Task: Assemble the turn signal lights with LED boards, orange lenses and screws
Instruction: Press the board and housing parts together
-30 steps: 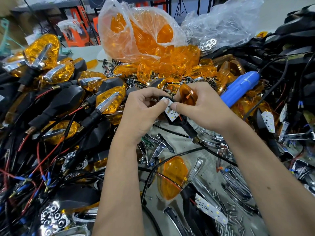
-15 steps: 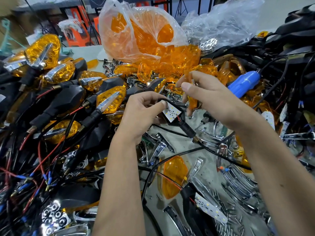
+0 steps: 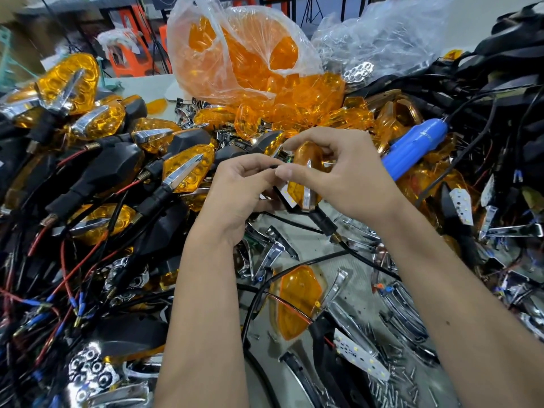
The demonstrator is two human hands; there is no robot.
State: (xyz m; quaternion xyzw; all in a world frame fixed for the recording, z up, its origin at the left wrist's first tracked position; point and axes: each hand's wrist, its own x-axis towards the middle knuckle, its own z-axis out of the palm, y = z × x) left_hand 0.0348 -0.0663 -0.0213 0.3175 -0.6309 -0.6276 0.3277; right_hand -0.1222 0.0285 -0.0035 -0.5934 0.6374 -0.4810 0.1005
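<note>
At the centre my left hand [image 3: 235, 192] grips a black turn signal housing [image 3: 319, 217], whose stem and wire trail down to the right. My right hand [image 3: 344, 175] pinches an orange lens [image 3: 304, 175] with a chrome strip and sets it against the housing's open face. A sliver of the white LED board [image 3: 287, 193] shows at the lens's lower left edge. Loose small screws [image 3: 403, 381] lie on the table at the lower right.
A blue electric screwdriver [image 3: 418, 145] lies just right of my hands. A plastic bag of orange lenses [image 3: 244, 54] stands behind. Finished lights [image 3: 188, 169] and wires pile at the left, black housings [image 3: 500, 92] at the right. Another lens [image 3: 297, 301], chrome trims and an LED board [image 3: 359, 357] lie near me.
My right hand has brought the orange lens down from above onto the housing in my left hand, covering most of the LED board.
</note>
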